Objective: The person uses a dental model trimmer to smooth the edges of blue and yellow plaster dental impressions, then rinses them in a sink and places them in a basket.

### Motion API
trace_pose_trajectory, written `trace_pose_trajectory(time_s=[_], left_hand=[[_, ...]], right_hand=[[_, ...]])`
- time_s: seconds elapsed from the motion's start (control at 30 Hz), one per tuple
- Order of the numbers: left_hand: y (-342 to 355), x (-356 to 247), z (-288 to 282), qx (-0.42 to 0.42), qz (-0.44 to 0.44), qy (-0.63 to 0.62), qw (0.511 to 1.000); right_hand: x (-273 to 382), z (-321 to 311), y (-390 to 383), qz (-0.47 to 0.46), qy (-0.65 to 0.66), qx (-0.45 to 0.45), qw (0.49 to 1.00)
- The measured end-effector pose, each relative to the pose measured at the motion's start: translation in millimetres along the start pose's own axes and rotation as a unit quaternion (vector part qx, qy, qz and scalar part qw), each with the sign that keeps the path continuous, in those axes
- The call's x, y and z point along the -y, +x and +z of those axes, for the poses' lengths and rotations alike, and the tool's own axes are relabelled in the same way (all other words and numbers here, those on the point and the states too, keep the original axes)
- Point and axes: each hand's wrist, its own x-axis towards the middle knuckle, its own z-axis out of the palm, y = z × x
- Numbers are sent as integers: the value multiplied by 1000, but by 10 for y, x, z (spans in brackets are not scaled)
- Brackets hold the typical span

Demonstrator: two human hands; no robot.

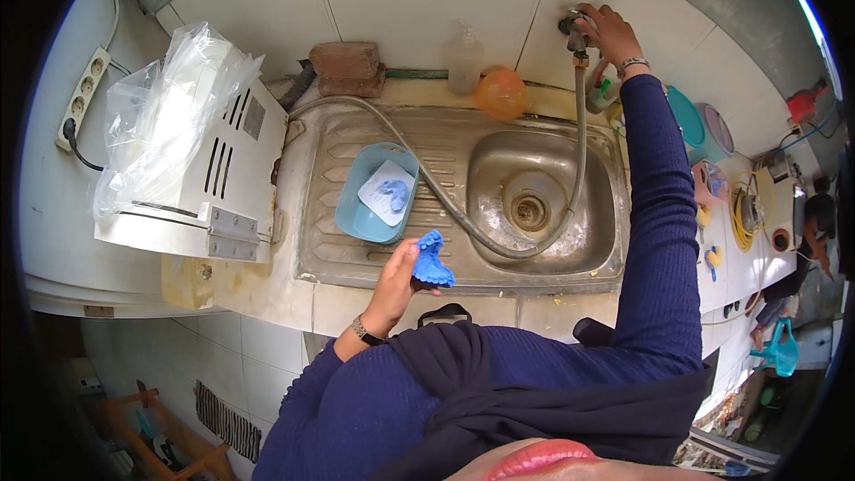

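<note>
My left hand (390,289) holds a bright blue dental cast (431,262), its tooth-like bumps showing along the edge, just in front of the sink's near rim. At the wall my right hand (611,36) is closed round the tap (574,25), which it partly covers. A grey flexible hose (581,116) runs down from the tap, loops over the sink basin (570,245) and crosses the drainboard to the left. On the drainboard stands a light blue plastic basket (367,228); in it a paler blue cast (394,196) lies on white paper (374,185).
Left of the sink is a white machine (233,142) partly wrapped in clear plastic. Bricks (346,67), a clear pump bottle (464,61) and an orange bowl (501,94) line the back wall. Beyond my right arm are a teal round container (685,116) and a coiled yellow hose (741,218).
</note>
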Motion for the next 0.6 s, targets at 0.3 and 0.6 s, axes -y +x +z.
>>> trace_pose_trajectory(time_s=[0.3,0.6], left_hand=[[46,-32,-59,-32,20,31,999],[173,-135,26,-20,16,-1,1000]], right_hand=[[128,411,359,44,-155,-17,987],[173,464,397,154,-165,22,974]])
